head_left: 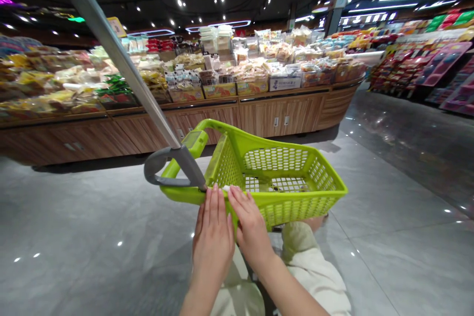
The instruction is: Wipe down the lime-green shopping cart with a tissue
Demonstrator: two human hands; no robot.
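Note:
A lime-green plastic shopping basket [292,196] with slotted walls stands in front of me. My left hand [214,229] rests on its near rim, fingers stretched out and side by side. Just right of it, my right hand [251,219] lies on the same rim with its fingers extended, slightly bent at the tips. A small white thing [226,188] shows between the two sets of fingertips, too little to name. Left of my hands, a metal pole [129,71] slants up from a grey looped plastic piece [185,163] at the basket's rim.
Behind the basket runs a wooden display counter [281,112] heaped with packaged foods [252,71]. More stocked shelves [403,61] stand at the right. Shiny grey floor tiles [92,227] surround the basket. My bent legs in pale trousers [314,271] are close beneath my arms.

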